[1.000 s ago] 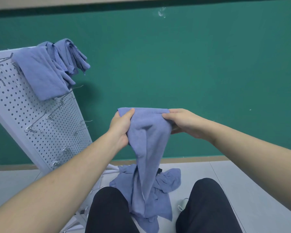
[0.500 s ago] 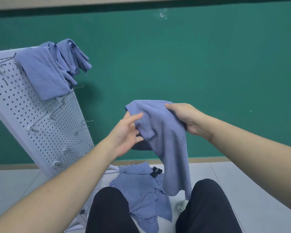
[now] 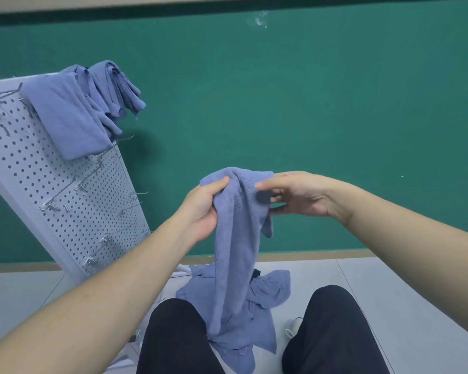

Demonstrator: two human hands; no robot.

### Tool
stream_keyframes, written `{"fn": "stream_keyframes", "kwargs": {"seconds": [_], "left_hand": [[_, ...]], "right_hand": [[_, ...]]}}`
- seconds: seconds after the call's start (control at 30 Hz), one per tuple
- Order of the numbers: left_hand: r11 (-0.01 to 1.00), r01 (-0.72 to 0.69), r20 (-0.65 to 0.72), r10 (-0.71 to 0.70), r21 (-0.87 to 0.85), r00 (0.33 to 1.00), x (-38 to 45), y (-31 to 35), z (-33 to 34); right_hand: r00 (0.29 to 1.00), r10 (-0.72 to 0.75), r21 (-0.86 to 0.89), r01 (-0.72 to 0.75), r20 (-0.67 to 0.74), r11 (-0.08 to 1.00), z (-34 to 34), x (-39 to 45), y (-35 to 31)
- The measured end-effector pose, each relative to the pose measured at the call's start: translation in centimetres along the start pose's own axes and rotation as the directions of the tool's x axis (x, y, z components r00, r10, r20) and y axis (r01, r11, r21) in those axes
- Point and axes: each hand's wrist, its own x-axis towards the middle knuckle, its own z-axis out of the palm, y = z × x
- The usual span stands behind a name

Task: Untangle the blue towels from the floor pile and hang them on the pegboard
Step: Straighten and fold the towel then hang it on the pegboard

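Head view: both hands (image 3: 250, 201) grip blue towel (image 3: 234, 238) above floor pile (image 3: 268, 292).

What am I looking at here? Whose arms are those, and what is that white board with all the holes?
The picture comes from a camera worn on a person's head, looking forward and down, so you see their own two arms and their knees in dark trousers at the bottom. No robot is here, just bare hands.

The left hand grips one side of a blue towel, and the right hand holds its top edge with the fingers. The towel hangs down between them.

Below, on the pale floor, lies a pile of more blue towels.

The white board is a pegboard: it leans in front of a green wall and has metal hooks. Some towels are already draped over its top.
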Motion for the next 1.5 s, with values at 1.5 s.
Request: {"fn": "stream_keyframes", "kwargs": {"seconds": [1.5], "left_hand": [[0.923,-0.037,-0.139,0.097,0.382,0.986,-0.2,1.8,-1.0]], "right_hand": [[0.982,-0.011,-0.260,-0.038,-0.187,0.965,-0.2,-0.6,0.4]]}}
